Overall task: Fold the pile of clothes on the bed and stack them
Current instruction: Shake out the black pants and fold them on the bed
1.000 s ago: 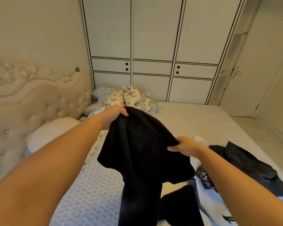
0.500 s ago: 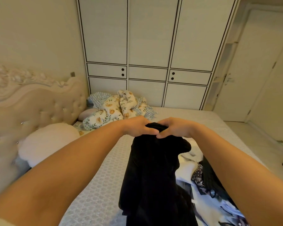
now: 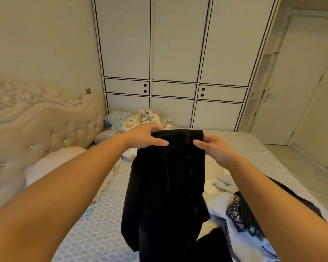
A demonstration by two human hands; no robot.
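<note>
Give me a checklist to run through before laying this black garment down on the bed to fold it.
1. Left hand grips the black garment at its top edge: ok.
2. Right hand grips the other top corner: ok.
3. Top edge held level: ok.
4. Garment hangs flat, no twist: cannot tell.
5. Bare bed on the left to lay it on: ok.
6. Unfolded clothes lie clear of that spot: ok.

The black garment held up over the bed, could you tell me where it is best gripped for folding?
Probably along its top edge, at the two corners, coming in from either side. The left hand and right hand already pinch the black garment there, so the edge lies level and the rest hangs straight down.
</note>
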